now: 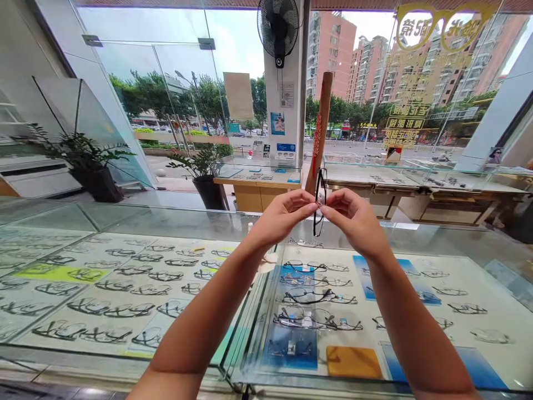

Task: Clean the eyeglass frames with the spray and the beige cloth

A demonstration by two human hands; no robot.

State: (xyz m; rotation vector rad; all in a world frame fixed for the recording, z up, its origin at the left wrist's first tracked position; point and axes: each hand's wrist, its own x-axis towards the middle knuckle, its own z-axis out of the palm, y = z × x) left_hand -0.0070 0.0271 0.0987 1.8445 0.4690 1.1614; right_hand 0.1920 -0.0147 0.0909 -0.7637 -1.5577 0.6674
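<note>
A pair of dark-framed eyeglasses (320, 180) is held up above the glass display case, turned on its side so that one rim points up and the other down. My left hand (287, 214) pinches it near the bridge from the left. From the right, my right hand (352, 216) grips the same spot, the thumbs and fingertips of both hands almost meeting. A small pale piece, perhaps a tag, shows between the fingertips; its kind is hard to make out. Below the hands, rows of eyeglasses (308, 297) lie inside the case.
A glass display case (233, 355) spans the foreground, with an orange-yellow cloth-like pad (353, 361) inside. A wooden post (322, 122) rises behind the hands. Potted plants (208, 189), a further counter (266, 180) and a wall fan (278, 30) stand by the windows.
</note>
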